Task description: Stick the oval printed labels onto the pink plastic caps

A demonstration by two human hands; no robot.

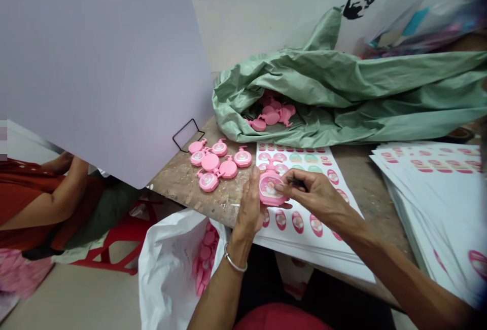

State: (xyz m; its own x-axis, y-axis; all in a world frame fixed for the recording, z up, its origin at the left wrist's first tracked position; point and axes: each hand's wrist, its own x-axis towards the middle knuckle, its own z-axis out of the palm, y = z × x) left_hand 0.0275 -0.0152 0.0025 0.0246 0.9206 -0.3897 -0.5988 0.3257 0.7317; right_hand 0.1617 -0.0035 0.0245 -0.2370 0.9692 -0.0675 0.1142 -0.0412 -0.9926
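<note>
My left hand (251,203) is closed around the left side of a pink bottle-shaped piece (271,195), held upright above a sheet of round stickers (297,222). An oval label with a picture is on its front. My right hand (310,188) pinches a thin dark tool (297,183), and its thumb touches the label's right side. Several similar pink pieces (210,161) lie on the table left of my hands, some with labels facing up.
A green sack (342,97) with pink pieces inside lies behind. Sheet stacks (429,208) stand at right. A white bag (167,264) of pink pieces hangs below the table's front-left edge. A person in orange (34,203) sits at left, beyond a pale panel (106,66).
</note>
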